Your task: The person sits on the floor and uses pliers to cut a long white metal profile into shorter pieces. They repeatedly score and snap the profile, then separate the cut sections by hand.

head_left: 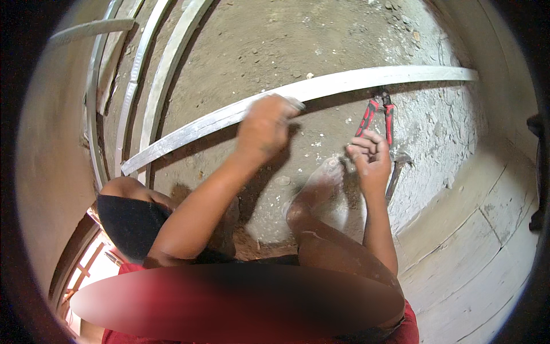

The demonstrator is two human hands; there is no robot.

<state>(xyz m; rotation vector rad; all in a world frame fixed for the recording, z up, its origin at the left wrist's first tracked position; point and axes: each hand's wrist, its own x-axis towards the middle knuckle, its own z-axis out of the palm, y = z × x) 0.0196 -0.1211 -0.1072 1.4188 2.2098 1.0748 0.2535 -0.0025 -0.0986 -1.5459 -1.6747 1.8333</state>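
Note:
A long, pale metal profile (338, 84) lies across the floor in front of me and looks bowed in this view. My left hand (264, 127) is closed at its near edge, overlapping it. A small greyish thing pokes out by the fingers, too blurred to name. My right hand (371, 156) is raised just this side of a pair of red-and-black-handled snips (366, 118). Its fingers are curled in; whatever they hold, if anything, is hidden. The snips lie with handles spread and their dark head by the profile's edge.
A hammer (394, 180) lies beside my right wrist. Several more metal profiles (172, 63) lie side by side at the far left. My bare foot (329, 172) rests between my hands. Dusty ground with white crumbs meets a pale wall (475, 258) on the right.

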